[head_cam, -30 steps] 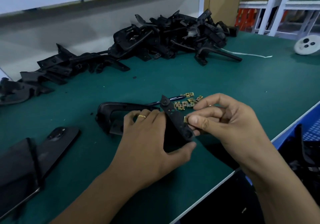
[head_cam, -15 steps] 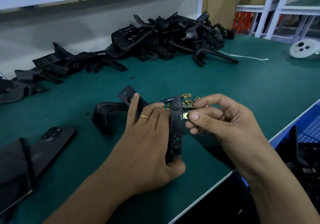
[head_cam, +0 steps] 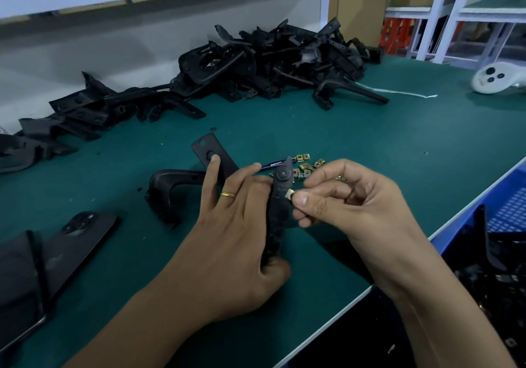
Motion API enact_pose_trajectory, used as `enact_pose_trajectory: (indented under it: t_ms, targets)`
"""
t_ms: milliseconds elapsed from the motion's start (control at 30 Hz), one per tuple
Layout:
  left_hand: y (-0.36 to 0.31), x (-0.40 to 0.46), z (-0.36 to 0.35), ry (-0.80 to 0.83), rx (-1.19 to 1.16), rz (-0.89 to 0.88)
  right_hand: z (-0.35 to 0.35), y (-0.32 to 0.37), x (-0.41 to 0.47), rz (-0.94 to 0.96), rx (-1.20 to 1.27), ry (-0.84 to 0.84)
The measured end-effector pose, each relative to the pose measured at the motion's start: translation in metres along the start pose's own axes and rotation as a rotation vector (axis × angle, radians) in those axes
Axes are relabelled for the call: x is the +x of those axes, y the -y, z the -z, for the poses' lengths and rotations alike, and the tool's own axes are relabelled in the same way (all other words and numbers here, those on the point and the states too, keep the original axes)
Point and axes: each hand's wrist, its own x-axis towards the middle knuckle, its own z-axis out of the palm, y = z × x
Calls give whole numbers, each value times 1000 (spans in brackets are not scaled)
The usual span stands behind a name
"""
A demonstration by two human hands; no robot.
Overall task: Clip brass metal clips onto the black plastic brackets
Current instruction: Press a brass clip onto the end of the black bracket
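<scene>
A: Left hand (head_cam: 227, 242) grips the black bracket (head_cam: 277, 213), fingers curled round its lower end, index and middle sticking up loose. Since a second ago it has swung the bracket from slanted to nearly upright, round boss at 12 o'clock.

B: Right hand (head_cam: 350, 205)?

A: Thumb and index fingers pinch one brass clip (head_cam: 290, 194), touching the bracket's right edge, at 3 o'clock of it, just below the boss. Half a second ago it was in about the same spot, so it's lining up. Can't tell if it's seated.

B: So step in hand?

A: Pushing the clip on, I'd say. The turn exposes the edge to the right hand. Not clipped yet by the look of it.

B: Supply?

A: Loose clips (head_cam: 307, 165) in a small heap on the green surface (head_cam: 398, 151), at 1 o'clock of the bracket, beside a dark pen (head_cam: 273, 164). Bracket pile (head_cam: 270, 62) at 12 o'clock, well apart. Second bracket (head_cam: 176, 185) lies at 9 o'clock behind the left hand.

B: Risk?

A: Clip skewing or slipping from the pinch.
</scene>
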Motion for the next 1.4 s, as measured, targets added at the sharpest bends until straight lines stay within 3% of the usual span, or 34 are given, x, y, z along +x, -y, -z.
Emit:
enact_pose_trajectory:
  t_ms: [433,1000,1400]
  targets:
    - [2,-1,3,-70,-92,-17,4,3,1,-41,47,36]
    - [3,-2,7,-34,-91,-27,4,4,1,-74,12,29]
    - [1,-4,14,90,-62,-39,7,3,1,-82,-29,67]
